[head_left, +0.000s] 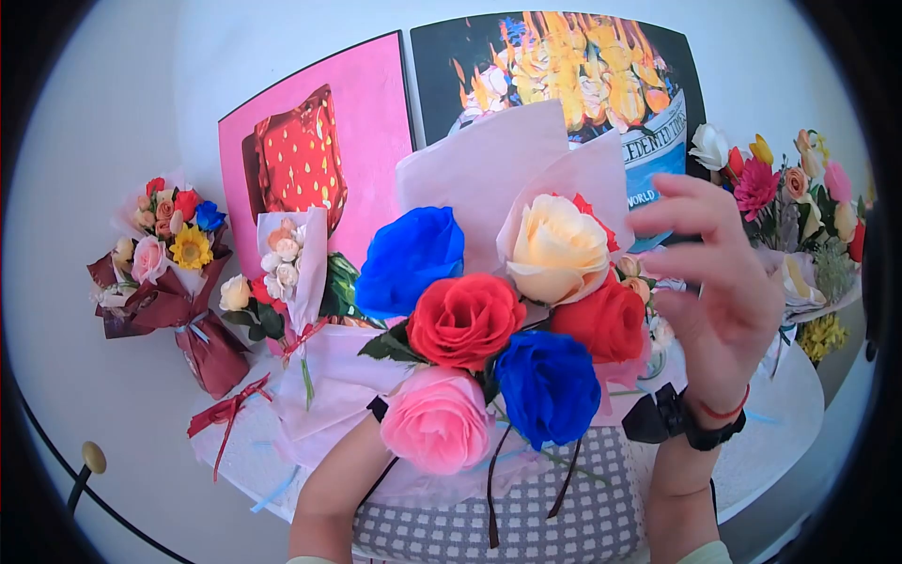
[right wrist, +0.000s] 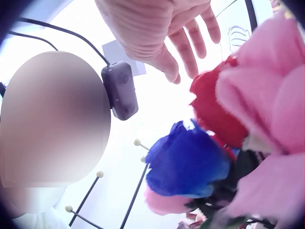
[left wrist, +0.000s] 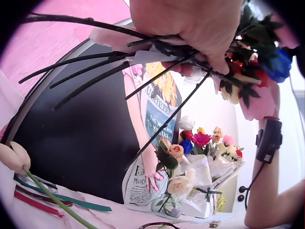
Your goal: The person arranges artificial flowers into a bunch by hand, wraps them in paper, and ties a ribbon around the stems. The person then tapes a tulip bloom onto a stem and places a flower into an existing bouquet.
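My left hand (left wrist: 190, 24) grips a bundle of dark stems (left wrist: 90, 78), which fan out below it in the left wrist view. In the head view the blooms hide that hand. The bouquet has a cream rose (head_left: 556, 249), red roses (head_left: 467, 321), blue roses (head_left: 548, 387) and a pink rose (head_left: 436, 419), with pale pink paper (head_left: 479, 174) behind. To the right of the blooms, my right hand (head_left: 719, 291) is raised with fingers spread and slightly bent, holding nothing. The right wrist view shows this hand (right wrist: 162, 33) above a red rose (right wrist: 217, 107) and a blue rose (right wrist: 186, 162).
A maroon-wrapped bouquet (head_left: 211, 348) is at the left, and a small wrapped bunch (head_left: 299, 273) lies nearer. More flowers (head_left: 799, 197) stand at the right. Two pictures (head_left: 376, 103) are behind. A grey patterned cushion or cloth (head_left: 423, 531) is below the blooms.
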Action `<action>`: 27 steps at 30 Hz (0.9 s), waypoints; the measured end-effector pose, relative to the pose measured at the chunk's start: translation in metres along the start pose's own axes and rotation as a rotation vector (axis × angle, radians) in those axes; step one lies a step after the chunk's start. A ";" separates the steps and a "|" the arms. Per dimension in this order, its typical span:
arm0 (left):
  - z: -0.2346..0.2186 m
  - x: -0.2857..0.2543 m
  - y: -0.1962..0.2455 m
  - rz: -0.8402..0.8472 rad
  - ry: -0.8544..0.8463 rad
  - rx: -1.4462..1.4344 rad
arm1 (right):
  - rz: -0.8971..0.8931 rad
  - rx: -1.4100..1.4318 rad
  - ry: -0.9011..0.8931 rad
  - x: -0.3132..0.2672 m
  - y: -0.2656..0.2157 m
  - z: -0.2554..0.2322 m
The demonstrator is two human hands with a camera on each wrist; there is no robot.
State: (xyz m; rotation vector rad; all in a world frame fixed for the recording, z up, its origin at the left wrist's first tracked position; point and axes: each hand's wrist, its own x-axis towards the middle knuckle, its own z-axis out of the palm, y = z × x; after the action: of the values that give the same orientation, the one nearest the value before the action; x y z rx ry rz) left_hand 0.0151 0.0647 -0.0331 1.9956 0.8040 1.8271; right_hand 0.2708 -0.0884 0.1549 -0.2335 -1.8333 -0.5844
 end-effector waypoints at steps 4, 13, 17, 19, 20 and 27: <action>0.001 -0.002 0.000 0.001 0.002 -0.006 | -0.048 -0.047 -0.126 0.019 -0.019 0.016; 0.007 -0.002 0.003 0.018 -0.004 -0.030 | 0.006 -0.157 -0.192 0.040 -0.016 0.032; 0.009 0.001 0.006 0.032 -0.015 -0.036 | -0.130 -0.180 -0.428 0.048 -0.008 0.034; 0.011 0.002 0.006 0.036 -0.023 -0.040 | -0.126 -0.305 -0.557 0.053 -0.009 0.037; 0.011 0.001 0.006 0.034 -0.029 -0.040 | -0.119 -0.305 -0.558 0.054 -0.007 0.039; 0.012 0.001 0.010 0.044 -0.033 -0.047 | -0.137 -0.264 -0.316 0.048 0.001 0.056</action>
State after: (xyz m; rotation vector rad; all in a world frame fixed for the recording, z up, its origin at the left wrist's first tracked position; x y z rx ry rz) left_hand 0.0288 0.0592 -0.0286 2.0235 0.7074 1.8149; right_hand 0.2086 -0.0659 0.1867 -0.3972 -2.0851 -0.9306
